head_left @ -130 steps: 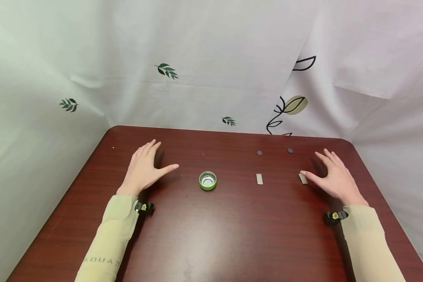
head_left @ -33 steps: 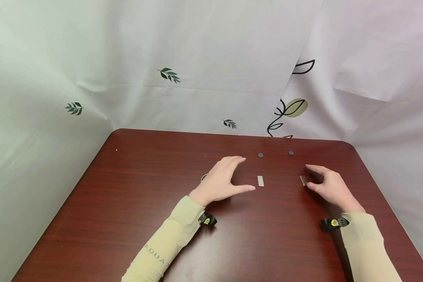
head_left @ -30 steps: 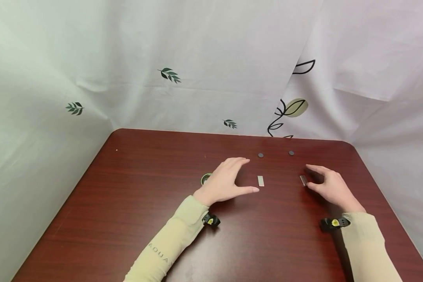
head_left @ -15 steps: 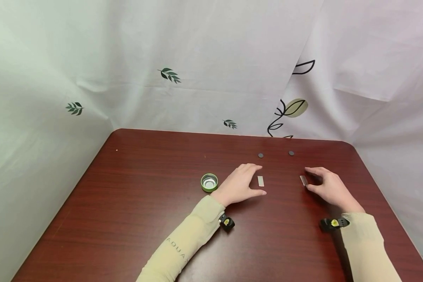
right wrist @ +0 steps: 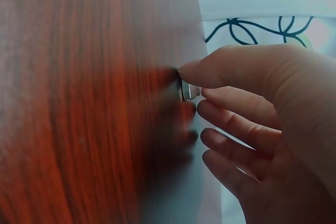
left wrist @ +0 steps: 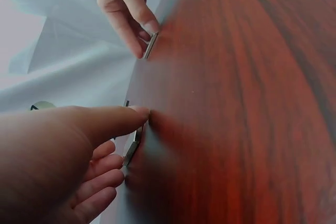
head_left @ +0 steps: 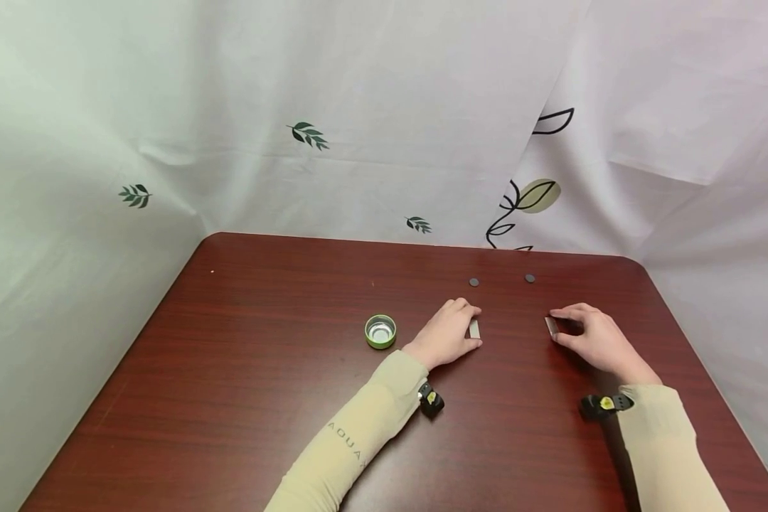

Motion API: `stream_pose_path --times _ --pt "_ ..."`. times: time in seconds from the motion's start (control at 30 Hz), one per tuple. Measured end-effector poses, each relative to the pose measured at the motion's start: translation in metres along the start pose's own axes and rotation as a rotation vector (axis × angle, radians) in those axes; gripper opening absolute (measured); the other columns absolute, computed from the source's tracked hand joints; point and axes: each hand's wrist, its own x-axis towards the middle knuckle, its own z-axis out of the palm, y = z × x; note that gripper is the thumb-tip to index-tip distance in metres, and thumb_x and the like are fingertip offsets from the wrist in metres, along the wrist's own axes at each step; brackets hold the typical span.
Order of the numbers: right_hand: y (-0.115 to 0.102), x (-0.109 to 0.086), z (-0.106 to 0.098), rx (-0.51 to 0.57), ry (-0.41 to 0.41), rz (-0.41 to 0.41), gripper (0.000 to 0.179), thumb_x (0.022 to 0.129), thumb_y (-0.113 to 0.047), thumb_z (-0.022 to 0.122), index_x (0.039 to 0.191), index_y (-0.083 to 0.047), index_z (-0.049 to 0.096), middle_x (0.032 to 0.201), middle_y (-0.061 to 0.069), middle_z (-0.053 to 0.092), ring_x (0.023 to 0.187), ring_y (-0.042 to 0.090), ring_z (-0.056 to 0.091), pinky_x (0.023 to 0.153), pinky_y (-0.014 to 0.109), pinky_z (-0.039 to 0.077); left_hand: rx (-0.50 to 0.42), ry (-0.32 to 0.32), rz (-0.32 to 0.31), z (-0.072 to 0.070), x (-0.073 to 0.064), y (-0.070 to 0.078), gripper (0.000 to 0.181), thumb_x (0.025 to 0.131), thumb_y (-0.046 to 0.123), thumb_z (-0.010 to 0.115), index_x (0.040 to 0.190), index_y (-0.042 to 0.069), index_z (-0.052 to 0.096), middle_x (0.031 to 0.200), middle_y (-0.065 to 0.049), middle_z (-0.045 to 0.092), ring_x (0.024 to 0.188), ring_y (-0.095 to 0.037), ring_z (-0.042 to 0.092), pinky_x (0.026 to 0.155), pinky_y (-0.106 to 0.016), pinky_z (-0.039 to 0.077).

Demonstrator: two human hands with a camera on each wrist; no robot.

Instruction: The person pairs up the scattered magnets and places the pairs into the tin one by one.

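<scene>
My left hand (head_left: pixel 444 337) pinches a small flat silvery rectangular metal plate (head_left: pixel 474 329) end to end, thumb at its near end and fingertips at its far end. In the left wrist view this plate (left wrist: pixel 132 148) spans from under the thumb to a fingertip, low over the table. To the right, my right hand (head_left: pixel 594 338) pinches a second such plate (head_left: pixel 551 327) between thumb and forefinger. Its other fingers are loosely bent in the right wrist view, where the plate (right wrist: pixel 186 90) shows beside the thumb tip.
A small round green tin (head_left: pixel 380 332), silver inside, stands left of my left hand on the dark red wooden table (head_left: pixel 262 370). Two small dark discs, a left disc (head_left: pixel 473 282) and a right disc (head_left: pixel 530 279), lie farther back. A white patterned cloth (head_left: pixel 358 178) hangs behind the table.
My left hand has moved right past the tin to the left plate, and its fingers have closed around the plate's ends. The right hand's thumb and forefinger have closed on the right plate.
</scene>
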Motion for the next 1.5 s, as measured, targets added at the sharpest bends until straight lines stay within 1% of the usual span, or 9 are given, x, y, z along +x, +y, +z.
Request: stream_pose_path --times 0.1,0.23,0.47,0.73,0.8,0.97,1.03,1.27,1.5 --pt "-0.001 0.000 -0.001 0.009 -0.010 0.015 0.038 0.085 -0.006 0.082 0.119 0.005 0.071 0.113 0.020 0.064 0.106 0.041 0.062 0.087 0.057 0.048 -0.005 0.002 -0.010 0.000 0.001 -0.002 0.051 0.094 0.033 0.076 0.135 0.007 0.064 0.126 -0.004 0.060 0.114 -0.019 0.053 0.100 -0.020 0.040" --pt "0.000 0.001 -0.002 0.013 -0.021 0.026 0.037 0.085 -0.008 0.082 0.118 0.005 0.072 0.111 0.019 0.065 0.101 0.039 0.066 0.085 0.054 0.051 0.013 0.004 -0.016 -0.001 0.000 -0.003 0.044 0.094 0.031 0.076 0.130 0.007 0.067 0.123 -0.004 0.061 0.112 -0.020 0.053 0.099 -0.021 0.041" --pt "-0.002 0.005 -0.001 0.049 -0.065 0.056 0.037 0.086 -0.010 0.082 0.119 0.003 0.072 0.112 0.018 0.066 0.099 0.036 0.066 0.085 0.050 0.053 0.038 0.010 0.002 -0.003 -0.001 -0.003 0.038 0.095 0.029 0.075 0.125 0.007 0.069 0.121 -0.005 0.062 0.110 -0.021 0.055 0.098 -0.021 0.042" --pt "-0.009 0.010 0.003 0.083 -0.079 0.056 0.035 0.085 -0.013 0.084 0.116 0.000 0.074 0.109 0.014 0.070 0.096 0.030 0.069 0.082 0.035 0.054 0.019 0.004 0.000 -0.002 -0.001 -0.004 0.038 0.096 0.029 0.075 0.126 0.007 0.069 0.121 -0.005 0.062 0.110 -0.021 0.054 0.098 -0.020 0.042" --pt "-0.010 0.011 0.004 0.089 -0.082 0.054 0.036 0.085 -0.015 0.085 0.116 0.000 0.074 0.109 0.013 0.070 0.096 0.029 0.069 0.083 0.035 0.055 0.015 0.002 -0.001 -0.002 -0.001 -0.005 0.038 0.096 0.029 0.075 0.126 0.007 0.069 0.121 -0.005 0.062 0.110 -0.021 0.054 0.098 -0.020 0.042" --pt "-0.015 0.014 0.007 0.098 -0.091 0.044 0.036 0.085 -0.015 0.085 0.115 -0.001 0.074 0.109 0.012 0.069 0.097 0.029 0.068 0.085 0.043 0.055 0.013 0.009 0.003 0.000 0.000 -0.008 0.038 0.095 0.030 0.076 0.125 0.008 0.070 0.118 -0.004 0.062 0.109 -0.020 0.054 0.098 -0.022 0.042" --pt "-0.016 0.015 0.008 0.101 -0.095 0.043 0.035 0.084 -0.015 0.085 0.115 -0.001 0.074 0.109 0.012 0.069 0.097 0.029 0.068 0.085 0.044 0.054 0.007 0.015 0.006 0.001 0.001 -0.009 0.037 0.094 0.031 0.076 0.124 0.009 0.071 0.117 -0.003 0.063 0.109 -0.020 0.055 0.098 -0.022 0.042" --pt "-0.016 0.017 0.012 0.101 -0.099 0.049 0.036 0.084 -0.017 0.086 0.114 -0.001 0.074 0.108 0.012 0.069 0.097 0.029 0.068 0.085 0.044 0.055 -0.020 0.013 -0.010 0.001 0.003 -0.011 0.038 0.094 0.031 0.077 0.124 0.009 0.072 0.116 -0.003 0.065 0.107 -0.019 0.057 0.095 -0.023 0.044" --pt "-0.020 0.021 0.016 0.105 -0.084 0.040 0.035 0.083 -0.019 0.087 0.112 -0.003 0.075 0.108 0.011 0.070 0.098 0.029 0.068 0.086 0.047 0.054 -0.036 0.017 -0.023 0.000 0.004 -0.010 0.037 0.092 0.030 0.078 0.122 0.008 0.073 0.114 -0.003 0.066 0.105 -0.019 0.059 0.094 -0.022 0.046"
